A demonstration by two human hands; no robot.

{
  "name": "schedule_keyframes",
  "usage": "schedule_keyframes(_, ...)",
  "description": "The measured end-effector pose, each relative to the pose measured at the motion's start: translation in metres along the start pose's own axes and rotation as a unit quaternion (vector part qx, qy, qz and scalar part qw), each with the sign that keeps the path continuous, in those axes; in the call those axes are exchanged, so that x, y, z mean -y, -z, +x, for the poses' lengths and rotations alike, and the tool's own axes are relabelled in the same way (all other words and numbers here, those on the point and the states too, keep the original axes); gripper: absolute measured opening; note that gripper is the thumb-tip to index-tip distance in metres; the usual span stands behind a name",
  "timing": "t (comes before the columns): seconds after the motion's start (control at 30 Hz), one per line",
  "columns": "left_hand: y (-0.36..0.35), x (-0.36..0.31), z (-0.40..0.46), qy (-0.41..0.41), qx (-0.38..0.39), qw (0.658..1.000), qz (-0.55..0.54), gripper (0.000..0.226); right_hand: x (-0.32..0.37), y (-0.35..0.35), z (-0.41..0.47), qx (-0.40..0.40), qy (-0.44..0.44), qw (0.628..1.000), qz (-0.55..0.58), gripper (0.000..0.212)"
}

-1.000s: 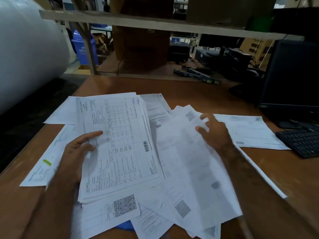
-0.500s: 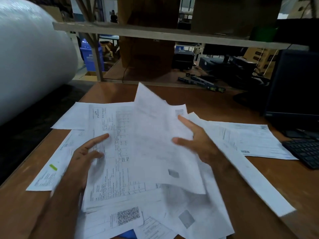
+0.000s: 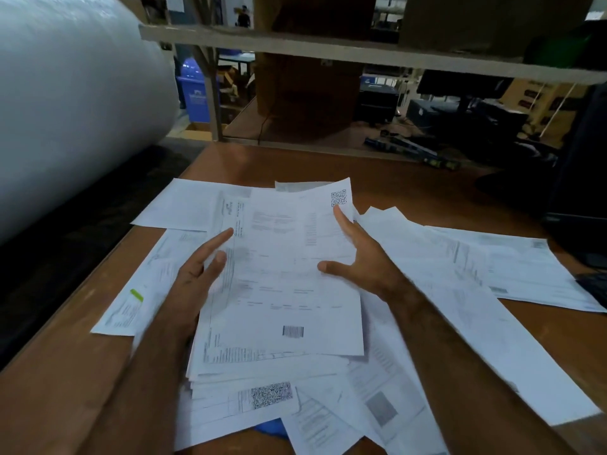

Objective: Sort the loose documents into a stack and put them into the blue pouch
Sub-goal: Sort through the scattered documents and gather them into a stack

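A stack of printed documents (image 3: pixel 279 356) lies in the middle of the wooden desk (image 3: pixel 410 188). Its top sheet (image 3: pixel 289 257) has a QR code at the far right corner and a barcode near me. My left hand (image 3: pixel 200 267) rests with straight fingers on the stack's left edge. My right hand (image 3: pixel 358 254) lies spread on the top sheet's right edge, thumb and forefinger on the paper. Loose sheets fan out to the right (image 3: pixel 476 290) and to the left (image 3: pixel 138 300). A sliver of the blue pouch (image 3: pixel 271 428) shows under the papers near me.
A large white roll (image 3: pixel 65 110) fills the left side. A dark monitor (image 3: pixel 584 178) and a keyboard corner (image 3: pixel 594 287) stand at the right. A wooden shelf rail (image 3: pixel 328 50) crosses above the desk's far edge.
My right hand lifted a sheet from the right-hand pile, swung it left and laid it on top of the stack. My left hand stayed at the stack's left edge.
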State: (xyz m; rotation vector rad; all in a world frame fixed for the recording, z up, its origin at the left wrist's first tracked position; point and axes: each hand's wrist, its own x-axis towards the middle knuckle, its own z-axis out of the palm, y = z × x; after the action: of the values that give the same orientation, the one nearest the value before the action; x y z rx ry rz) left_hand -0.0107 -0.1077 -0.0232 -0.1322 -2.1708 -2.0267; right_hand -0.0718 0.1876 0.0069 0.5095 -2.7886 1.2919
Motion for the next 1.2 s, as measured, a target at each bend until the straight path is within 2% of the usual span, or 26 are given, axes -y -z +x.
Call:
schedule_keyframes(0.17,0.006,0.008,0.001,0.014,0.043,0.997,-0.068,0.056,0.015,-0.023,0.008,0.045,0.039,0.997,-0.047,0.108)
schedule_keyframes(0.23,0.009,0.013,0.002,0.0,0.044,0.999,-0.027,0.061,0.014,-0.033,0.012,0.023,0.041,0.996,-0.082,0.103)
schedule_keyframes(0.3,0.012,0.018,0.003,-0.011,0.027,0.999,-0.019,0.067,0.008,-0.041,0.013,-0.038,0.018,0.993,-0.108,0.091)
schedule_keyframes(0.37,0.013,0.018,0.004,-0.011,-0.005,0.999,-0.046,0.068,0.004,-0.045,0.01,-0.067,-0.004,0.996,-0.057,0.078)
schedule_keyframes(0.43,0.013,0.017,0.004,-0.022,-0.034,0.997,-0.062,0.068,0.004,-0.045,0.007,-0.04,-0.001,0.997,0.064,0.067)
schedule_keyframes(0.5,0.012,0.014,0.005,-0.044,-0.033,0.997,-0.055,0.066,0.012,-0.046,0.003,-0.001,0.029,0.985,0.17,0.054)
schedule_keyframes(0.57,0.013,0.018,0.006,-0.047,-0.008,0.998,-0.047,0.061,0.021,-0.05,0.004,-0.015,0.064,0.981,0.182,0.04)
schedule_keyframes(0.63,0.022,0.027,0.008,-0.029,0.002,0.998,-0.061,0.059,0.026,-0.055,0.008,-0.042,0.069,0.987,0.141,0.031)
schedule_keyframes(0.7,0.03,0.031,0.008,-0.019,-0.023,0.997,-0.07,0.059,0.021,-0.055,0.014,-0.069,0.07,0.993,0.067,0.027)
schedule_keyframes(0.77,0.034,0.032,0.009,-0.016,-0.061,0.991,-0.114,0.061,0.005,-0.049,0.02,-0.076,0.026,0.994,-0.068,0.038)
schedule_keyframes(0.83,0.032,0.031,0.007,-0.019,-0.09,0.986,-0.14,0.063,-0.013,-0.039,0.019,0.0,-0.054,0.972,-0.227,0.057)
schedule_keyframes(0.9,0.031,0.032,0.007,-0.026,-0.091,0.985,-0.142,0.062,-0.03,-0.032,0.008,0.068,-0.096,0.941,-0.318,0.065)
schedule_keyframes(1.07,0.035,0.036,0.012,-0.023,-0.084,0.987,-0.134,0.06,-0.047,0.005,-0.03,0.013,-0.137,0.921,-0.365,0.056)
schedule_keyframes(1.2,0.034,0.038,0.013,-0.017,-0.076,0.988,-0.133,0.057,-0.06,0.028,-0.031,-0.091,-0.168,0.938,-0.29,0.053)
